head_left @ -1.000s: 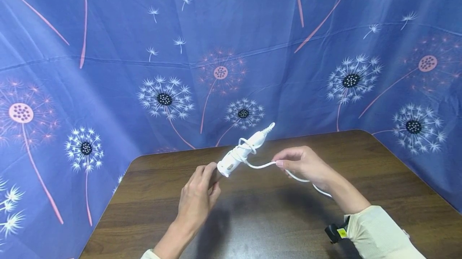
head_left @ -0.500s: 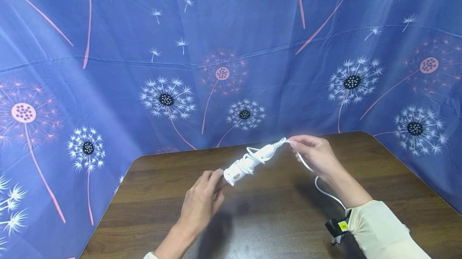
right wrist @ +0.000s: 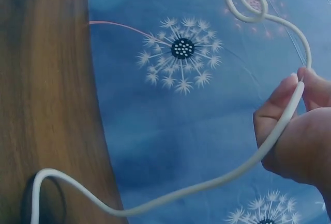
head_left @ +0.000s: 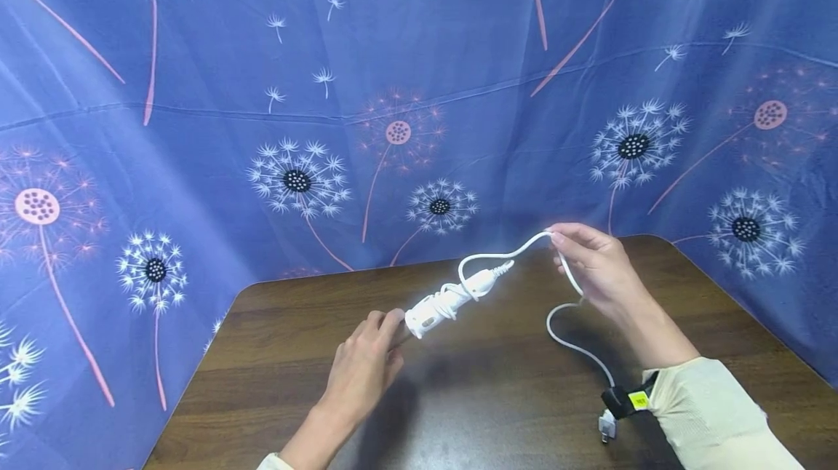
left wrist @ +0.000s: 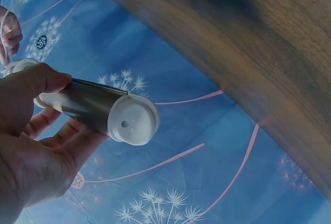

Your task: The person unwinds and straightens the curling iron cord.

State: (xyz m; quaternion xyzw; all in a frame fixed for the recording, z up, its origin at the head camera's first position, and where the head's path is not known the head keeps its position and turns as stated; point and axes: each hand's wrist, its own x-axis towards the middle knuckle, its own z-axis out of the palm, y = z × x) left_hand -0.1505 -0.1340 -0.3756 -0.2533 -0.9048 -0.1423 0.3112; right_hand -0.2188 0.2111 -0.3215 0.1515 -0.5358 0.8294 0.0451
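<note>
A corded hair iron, as it looks, with a white handle (head_left: 481, 282) and dark metallic barrel (left wrist: 90, 104), is held tilted above the table. My left hand (head_left: 362, 364) grips it by the barrel; a white end cap (left wrist: 134, 123) shows beyond the fingers in the left wrist view. White cord (right wrist: 207, 184) is wound around the handle. My right hand (head_left: 599, 270) pinches the cord between thumb and fingers, to the right of the handle and higher up. From there the cord sags down to a plug (head_left: 607, 425) near the right wrist.
Below the hands is a brown wooden table (head_left: 275, 353) with rounded far corners. A blue dandelion-print curtain (head_left: 497, 128) hangs behind and beside it. A black device with a yellow label (head_left: 622, 403) is strapped at the right wrist.
My right hand has moved up and to the right, drawing a length of cord away from the handle. The iron has dipped slightly toward level. The plug has come into view.
</note>
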